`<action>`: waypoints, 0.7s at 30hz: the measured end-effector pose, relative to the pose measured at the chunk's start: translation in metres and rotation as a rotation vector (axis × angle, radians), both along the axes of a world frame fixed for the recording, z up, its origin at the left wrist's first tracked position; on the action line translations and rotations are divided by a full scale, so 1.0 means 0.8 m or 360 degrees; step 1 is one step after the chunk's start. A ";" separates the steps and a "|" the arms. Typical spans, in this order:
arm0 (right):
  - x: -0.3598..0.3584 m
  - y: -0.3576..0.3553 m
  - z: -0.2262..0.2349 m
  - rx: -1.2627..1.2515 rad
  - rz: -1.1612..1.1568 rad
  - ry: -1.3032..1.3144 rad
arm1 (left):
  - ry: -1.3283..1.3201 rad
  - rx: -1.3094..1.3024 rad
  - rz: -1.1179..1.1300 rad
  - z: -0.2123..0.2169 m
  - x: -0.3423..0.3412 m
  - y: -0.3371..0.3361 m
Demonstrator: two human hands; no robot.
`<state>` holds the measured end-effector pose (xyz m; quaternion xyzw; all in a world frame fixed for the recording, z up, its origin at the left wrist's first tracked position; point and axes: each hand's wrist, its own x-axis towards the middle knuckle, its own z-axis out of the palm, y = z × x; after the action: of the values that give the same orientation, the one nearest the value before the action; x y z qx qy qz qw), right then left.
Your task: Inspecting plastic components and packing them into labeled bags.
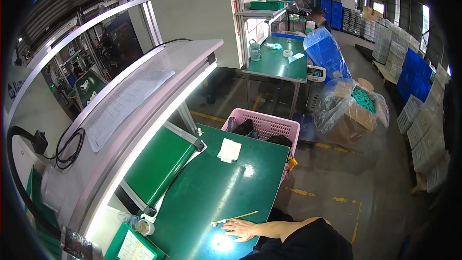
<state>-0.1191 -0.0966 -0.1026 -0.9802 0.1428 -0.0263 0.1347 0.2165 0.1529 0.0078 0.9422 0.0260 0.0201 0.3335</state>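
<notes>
My right hand (239, 230) rests low on the green tabletop (211, 188), fingers spread and pointing left, beside a bright patch of light. Just past its upper edge lies a thin tan stick (248, 214), with a small whitish piece (215, 223) near its left end. The stick passes close to my fingers, and no grip on it shows. A folded white cloth (229, 150) lies farther back on the table. My left hand is out of view.
A green conveyor belt (161, 163) borders the table on the left, under a lit shelf (144, 86). A green tray (118, 248) with papers stands lower left. Beyond the far edge are a pink basket (269, 118) and a plastic-lined carton (353, 125). A person (318, 18) is in the distance.
</notes>
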 end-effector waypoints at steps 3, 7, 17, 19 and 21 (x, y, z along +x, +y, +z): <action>-0.001 -0.001 -0.014 0.0075 -0.0026 -0.0082 | -0.0726 0.0116 -0.0324 0.023 -0.079 -0.031; 0.000 0.001 -0.011 0.0089 -0.0033 -0.0318 | -0.1747 0.0289 -0.0689 0.055 -0.175 -0.068; -0.156 -0.074 0.055 0.0442 0.0020 -0.1391 | -0.0828 -0.0733 -0.1283 -0.017 -0.296 -0.230; -0.225 -0.112 0.055 0.0703 -0.0295 -0.0905 | -0.0733 -0.0693 -0.1463 -0.010 -0.325 -0.287; -0.295 -0.149 0.068 0.0229 -0.0601 -0.1145 | -0.0551 -0.1014 -0.1616 -0.019 -0.356 -0.363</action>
<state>-0.3550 -0.2160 -0.0479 -0.8531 0.2656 -0.3814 0.2371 -0.0687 -0.1373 -0.0071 0.6744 -0.4748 0.0027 0.5655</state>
